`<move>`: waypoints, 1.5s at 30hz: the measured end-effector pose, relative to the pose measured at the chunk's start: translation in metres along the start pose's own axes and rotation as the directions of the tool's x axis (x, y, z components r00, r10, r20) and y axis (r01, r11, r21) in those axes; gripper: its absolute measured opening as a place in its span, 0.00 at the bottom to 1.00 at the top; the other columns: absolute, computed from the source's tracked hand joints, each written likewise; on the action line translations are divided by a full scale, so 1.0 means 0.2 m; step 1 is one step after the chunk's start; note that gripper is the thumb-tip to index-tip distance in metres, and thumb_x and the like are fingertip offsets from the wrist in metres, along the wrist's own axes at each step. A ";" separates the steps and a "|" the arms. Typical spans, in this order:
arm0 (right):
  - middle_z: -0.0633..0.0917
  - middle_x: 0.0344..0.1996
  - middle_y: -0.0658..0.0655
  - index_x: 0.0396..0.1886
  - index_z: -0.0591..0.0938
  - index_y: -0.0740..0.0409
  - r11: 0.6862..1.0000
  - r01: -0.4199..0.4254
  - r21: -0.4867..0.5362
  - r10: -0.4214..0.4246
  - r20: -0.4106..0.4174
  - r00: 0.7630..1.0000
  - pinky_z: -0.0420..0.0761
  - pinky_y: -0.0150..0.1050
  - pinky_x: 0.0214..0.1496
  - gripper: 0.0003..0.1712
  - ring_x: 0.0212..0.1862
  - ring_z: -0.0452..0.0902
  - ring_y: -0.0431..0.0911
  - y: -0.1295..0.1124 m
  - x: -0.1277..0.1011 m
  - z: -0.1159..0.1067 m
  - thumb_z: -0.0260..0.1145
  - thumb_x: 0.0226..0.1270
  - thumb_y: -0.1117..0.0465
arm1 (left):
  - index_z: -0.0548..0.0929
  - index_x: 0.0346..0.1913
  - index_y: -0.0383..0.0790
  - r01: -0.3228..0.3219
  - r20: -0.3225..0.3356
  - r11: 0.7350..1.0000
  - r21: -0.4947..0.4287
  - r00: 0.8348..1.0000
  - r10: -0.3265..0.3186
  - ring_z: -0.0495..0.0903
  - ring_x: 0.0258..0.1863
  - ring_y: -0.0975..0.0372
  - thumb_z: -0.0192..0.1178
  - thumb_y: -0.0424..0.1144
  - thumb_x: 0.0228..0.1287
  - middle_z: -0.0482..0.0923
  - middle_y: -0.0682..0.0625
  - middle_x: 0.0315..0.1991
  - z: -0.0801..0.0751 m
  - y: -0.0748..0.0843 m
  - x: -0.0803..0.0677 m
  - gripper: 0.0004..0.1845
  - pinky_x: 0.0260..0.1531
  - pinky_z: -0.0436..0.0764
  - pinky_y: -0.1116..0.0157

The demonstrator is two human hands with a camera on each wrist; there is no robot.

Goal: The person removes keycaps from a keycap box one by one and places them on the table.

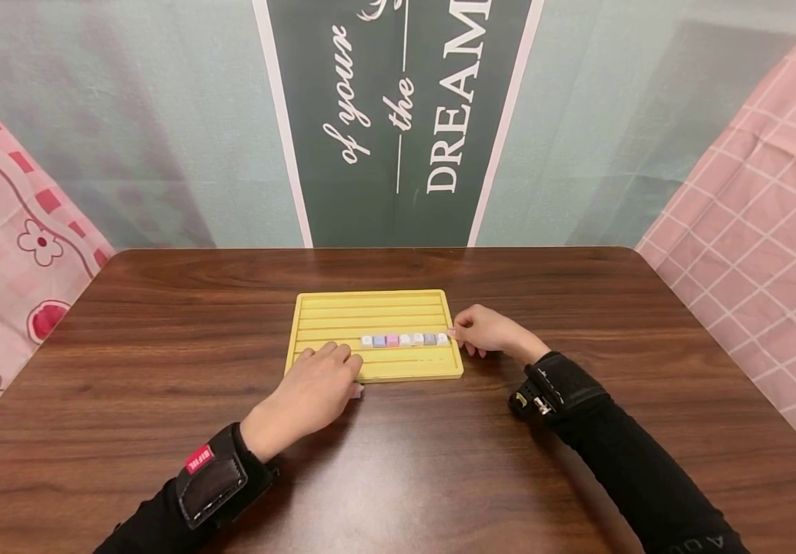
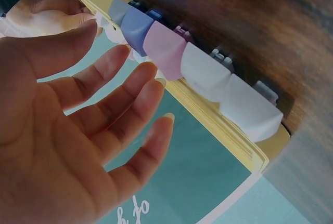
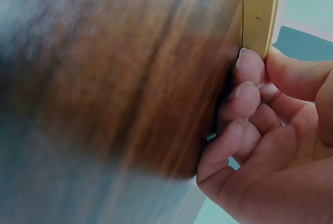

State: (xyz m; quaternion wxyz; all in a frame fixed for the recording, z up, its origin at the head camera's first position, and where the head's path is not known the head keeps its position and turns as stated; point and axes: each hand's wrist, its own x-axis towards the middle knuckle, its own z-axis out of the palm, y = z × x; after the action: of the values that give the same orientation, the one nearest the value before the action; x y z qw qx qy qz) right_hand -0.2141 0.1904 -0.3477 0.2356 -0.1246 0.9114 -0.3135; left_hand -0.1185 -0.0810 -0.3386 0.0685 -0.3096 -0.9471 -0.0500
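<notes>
A yellow ridged tray (image 1: 370, 302) lies on the table, with a row of small white, grey, blue and pink keycaps (image 1: 392, 340) in one of its grooves. My left hand (image 1: 320, 388) is over the tray's front left part; in the left wrist view its fingers are loosely bent and hold nothing. Along the tray's near side in that view stand more keycaps, among them a pink keycap (image 2: 165, 50) and a blue keycap (image 2: 137, 30). My right hand (image 1: 489, 331) pinches the tray's right edge, its thumb on the rim and its fingers curled beside it.
A brown wooden table (image 1: 412, 477) carries everything. Behind it hangs a green cloth (image 1: 398, 208) with white lettering. Pink patterned cloths, one a grid cloth (image 1: 779, 231), hang at both sides.
</notes>
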 end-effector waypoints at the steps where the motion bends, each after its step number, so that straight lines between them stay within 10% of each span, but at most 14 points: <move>1: 0.72 0.14 0.53 0.20 0.75 0.61 1.000 -0.002 -0.001 0.002 0.000 1.000 0.66 0.34 0.21 0.18 0.15 0.65 0.43 0.00 0.00 0.00 0.54 0.71 0.60 | 0.76 0.30 0.38 0.002 0.001 1.000 0.002 1.000 -0.002 0.73 0.31 0.55 0.66 0.40 0.56 0.70 0.50 0.26 0.00 0.00 0.00 0.11 0.26 0.69 0.59; 45: 0.72 0.13 0.53 0.19 0.74 0.61 1.000 0.017 0.018 -0.017 0.001 1.000 0.64 0.33 0.19 0.18 0.14 0.64 0.43 0.00 0.00 0.00 0.55 0.70 0.61 | 0.78 0.40 0.37 0.124 0.084 0.988 -0.093 0.990 -0.116 0.74 0.35 0.55 0.64 0.40 0.59 0.73 0.47 0.30 0.00 -0.07 0.12 0.12 0.30 0.72 0.57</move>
State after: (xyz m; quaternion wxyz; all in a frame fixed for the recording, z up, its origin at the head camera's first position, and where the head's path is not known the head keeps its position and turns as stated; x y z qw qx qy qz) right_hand -0.2145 0.1911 -0.3480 0.2344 -0.1306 0.9073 -0.3236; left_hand -0.1452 -0.0777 -0.3362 0.0129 -0.2569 -0.9623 -0.0880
